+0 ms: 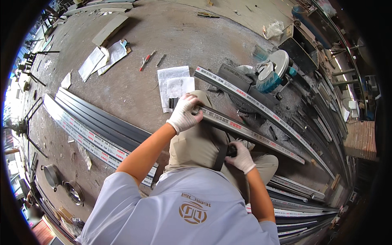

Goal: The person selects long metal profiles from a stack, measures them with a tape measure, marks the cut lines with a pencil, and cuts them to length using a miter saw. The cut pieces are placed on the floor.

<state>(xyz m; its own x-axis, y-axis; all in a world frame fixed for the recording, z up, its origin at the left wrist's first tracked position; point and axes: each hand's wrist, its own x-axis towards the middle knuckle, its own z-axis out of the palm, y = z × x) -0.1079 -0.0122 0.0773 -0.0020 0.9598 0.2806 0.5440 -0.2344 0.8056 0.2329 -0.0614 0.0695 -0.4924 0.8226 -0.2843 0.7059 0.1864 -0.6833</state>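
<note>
Across my lap lies a long metal profile (pixel 249 131) with a printed protective film, slanting down to the right. My left hand (pixel 185 113), in a white glove, is closed around its near-left end. A short black ribbed piece (pixel 173 102) shows just beyond that hand, over the papers; whether it joins the profile I cannot tell. My right hand (pixel 241 158), also gloved, is closed on a small black object (pixel 231 151) by my knee. Its kind is mostly hidden by the fingers. A flat dark strip (pixel 220 157) stands beside it against my trousers.
A cut-off saw (pixel 273 73) with a teal guard stands ahead right, another long profile (pixel 261 105) lying along it. Dark profiles (pixel 102 120) are stacked at left, more (pixel 302 204) at lower right. Written sheets (pixel 173 77), a red marker (pixel 144 62) and loose papers (pixel 100 59) lie ahead.
</note>
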